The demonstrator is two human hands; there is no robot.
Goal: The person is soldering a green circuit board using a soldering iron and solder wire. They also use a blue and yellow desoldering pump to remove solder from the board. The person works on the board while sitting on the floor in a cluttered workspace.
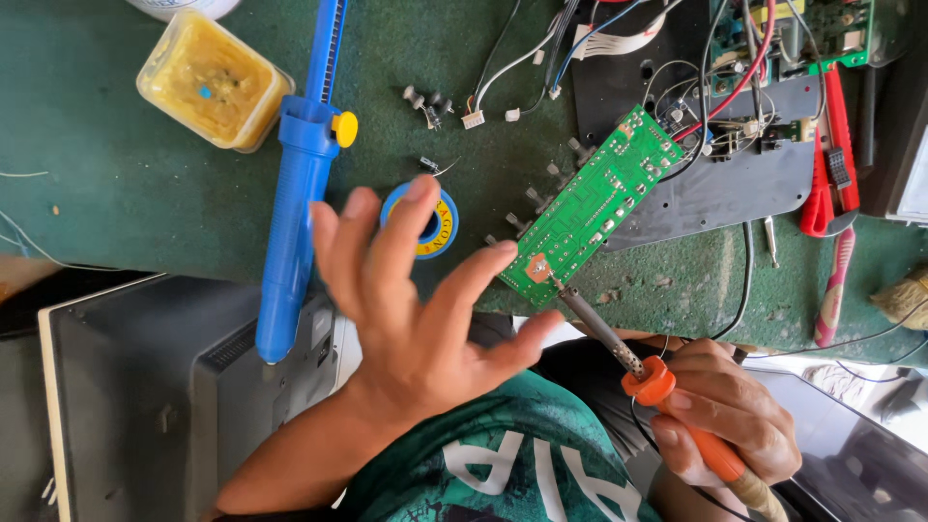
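Gripping the orange handle of a soldering iron (667,396), the right hand (720,420) has its fingers wrapped tight around the grip, low at the right of the view. The iron's metal shaft slants up and to the left, and its tip touches the near corner of a green circuit board (590,208), at a small round copper-coloured spot. The board lies tilted, running from that corner up and right toward a dark plastic panel (735,184) crowded with wires.

The left hand (416,309) is open and holds nothing, palm turned away from the camera, fingers spread apart. Its longest fingertip reaches close to the board's near corner; whether it touches the board I cannot tell. Just behind the fingers lies a small spool of solder (425,220) with a blue and yellow label, partly hidden by them.

Left of the hand, a blue solder sucker (295,193) with a yellow button lies lengthwise on the green mat (116,184). Farther up and left stands a clear tub of yellowish paste (213,82). A dark grey box (145,387) fills the lower left corner. At the far right, red-handled pliers (831,164) rest beside the panel, with a pinkish screwdriver (833,290) just below them.
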